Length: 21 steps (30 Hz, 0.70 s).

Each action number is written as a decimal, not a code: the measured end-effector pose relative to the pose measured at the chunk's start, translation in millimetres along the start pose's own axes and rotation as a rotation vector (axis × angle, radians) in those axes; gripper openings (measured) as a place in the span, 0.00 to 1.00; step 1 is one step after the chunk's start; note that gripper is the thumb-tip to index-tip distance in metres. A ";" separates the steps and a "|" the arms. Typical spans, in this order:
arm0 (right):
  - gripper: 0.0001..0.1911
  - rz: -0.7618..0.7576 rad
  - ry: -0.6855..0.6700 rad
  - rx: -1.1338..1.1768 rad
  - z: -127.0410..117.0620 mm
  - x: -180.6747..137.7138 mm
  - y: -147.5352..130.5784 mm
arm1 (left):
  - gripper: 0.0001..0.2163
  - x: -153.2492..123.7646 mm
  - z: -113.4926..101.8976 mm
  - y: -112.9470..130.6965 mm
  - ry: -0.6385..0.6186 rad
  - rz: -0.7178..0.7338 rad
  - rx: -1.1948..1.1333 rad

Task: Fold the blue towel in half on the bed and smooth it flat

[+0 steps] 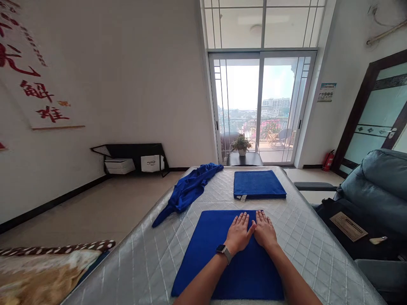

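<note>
A blue cloth (203, 254), which looks like a towel, lies spread flat in front of me. My left hand (240, 232) rests palm down on its upper part, fingers stretched out, a watch on the wrist. Beside it, my right hand (265, 231) is also flat on the cloth near its far right corner, fingers extended. The two hands touch or nearly touch at the thumbs. Beyond them sits a neatly folded blue towel (259, 184) with a white tag at its near edge. To the left lies a crumpled blue cloth (189, 188).
Everything blue lies on a silver quilted table cover (305, 237). A dark armchair (378, 186) stands at the right, with a black bag (343, 245) on it. A patterned blanket (54, 271) is at lower left. Behind the table are a chair (251, 159) and a potted plant (242, 145).
</note>
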State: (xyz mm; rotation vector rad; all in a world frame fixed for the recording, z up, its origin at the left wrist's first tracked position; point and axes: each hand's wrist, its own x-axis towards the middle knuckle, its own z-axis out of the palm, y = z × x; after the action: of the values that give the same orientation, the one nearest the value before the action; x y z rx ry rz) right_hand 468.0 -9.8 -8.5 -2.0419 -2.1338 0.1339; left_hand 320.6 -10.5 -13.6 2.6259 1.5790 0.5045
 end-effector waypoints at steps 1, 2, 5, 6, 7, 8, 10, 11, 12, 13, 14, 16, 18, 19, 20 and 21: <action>0.34 0.007 0.001 0.002 -0.8 -0.2 -0.7 | 0.31 -0.9 -1.4 -7.9 -0.003 -0.026 0.007; 0.34 0.013 0.002 0.006 -1.5 -0.4 -1.4 | 0.32 -2.6 -3.6 -17.9 -0.006 -0.056 0.017; 0.35 0.025 0.003 0.016 -2.1 -0.2 -2.5 | 0.34 -12.0 -14.2 -57.3 -0.007 -0.159 0.070; 0.35 0.028 0.001 0.018 -1.9 -0.1 -2.5 | 0.35 -16.4 -18.2 -72.1 -0.003 -0.194 0.092; 0.35 0.030 -0.001 0.018 -1.6 0.1 -2.4 | 0.35 -21.1 -22.0 -86.7 -0.002 -0.229 0.116; 0.35 0.032 -0.005 0.018 -1.2 0.4 -2.2 | 0.36 -26.1 -25.6 -100.6 0.000 -0.265 0.140; 0.35 0.030 -0.013 0.012 -0.4 0.9 -1.7 | 0.37 -36.1 -31.2 -124.3 0.003 -0.326 0.183; 0.35 0.028 -0.016 0.008 -0.1 1.2 -1.4 | 0.38 -40.7 -33.1 -133.2 0.008 -0.347 0.198; 0.35 0.028 -0.018 0.005 0.2 1.4 -1.1 | 0.39 -44.6 -34.4 -139.8 0.012 -0.359 0.206; 0.35 0.029 -0.019 0.003 0.5 1.7 -0.8 | 0.39 -47.8 -35.2 -144.4 0.017 -0.364 0.209; 0.35 0.029 -0.020 0.002 0.6 2.0 -0.6 | 0.39 -50.1 -35.5 -147.1 0.023 -0.364 0.208; 0.35 0.030 -0.020 -0.002 0.6 2.4 -0.3 | 0.39 -52.6 -35.3 -148.3 0.041 -0.360 0.199; 0.35 0.031 -0.023 -0.006 0.1 2.6 -0.3 | 0.39 -52.9 -34.9 -147.0 0.058 -0.359 0.187; 0.35 0.033 -0.026 -0.008 -0.3 2.6 -0.5 | 0.39 -52.8 -34.8 -146.2 0.066 -0.358 0.181; 0.35 0.037 -0.030 -0.011 -0.9 2.5 -0.7 | 0.39 -52.5 -34.8 -145.6 0.073 -0.356 0.174; 0.35 0.040 -0.034 -0.014 -1.5 2.3 -1.0 | 0.38 -52.4 -35.0 -145.2 0.080 -0.355 0.166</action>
State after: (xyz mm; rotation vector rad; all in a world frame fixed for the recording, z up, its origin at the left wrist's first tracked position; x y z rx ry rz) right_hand 467.2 -7.6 -6.6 -2.1059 -2.1200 0.1604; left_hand 163.9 9.5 -22.3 2.3727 2.1369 0.4766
